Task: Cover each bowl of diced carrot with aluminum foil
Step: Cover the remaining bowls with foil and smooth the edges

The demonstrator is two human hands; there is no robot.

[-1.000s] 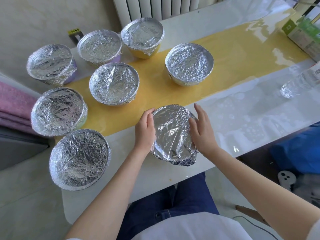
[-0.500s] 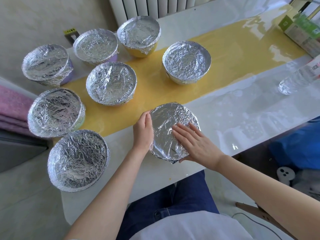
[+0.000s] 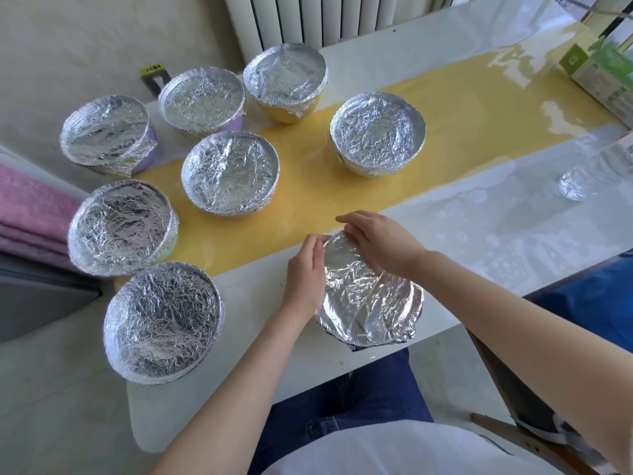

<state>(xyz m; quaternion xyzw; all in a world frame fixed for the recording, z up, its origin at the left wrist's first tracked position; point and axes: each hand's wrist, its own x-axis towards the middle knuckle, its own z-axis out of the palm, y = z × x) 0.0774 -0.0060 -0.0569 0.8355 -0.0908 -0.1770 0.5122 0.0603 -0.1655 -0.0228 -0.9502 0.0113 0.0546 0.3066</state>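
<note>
A bowl wrapped in smooth aluminum foil (image 3: 368,303) stands near the table's front edge. My left hand (image 3: 303,274) presses against its left side, fingers on the foil at the far rim. My right hand (image 3: 380,240) lies over the far rim, fingertips pinching the foil beside my left hand's. Several more foil-covered bowls stand to the left and behind: a near-left one (image 3: 162,323), a left one (image 3: 120,228), a middle one (image 3: 229,173) and a far-right one (image 3: 376,133). No carrot is visible.
The white table (image 3: 496,241) has a yellow runner (image 3: 462,108) down its middle. A clear glass (image 3: 582,180) stands at the right, a green box (image 3: 603,70) at the far right. Folded pink towels (image 3: 30,214) lie left of the table.
My right hand has moved from the foil's top surface up to the bowl's far rim, meeting my left hand's fingertips there. My left hand has slid slightly forward along the left side.
</note>
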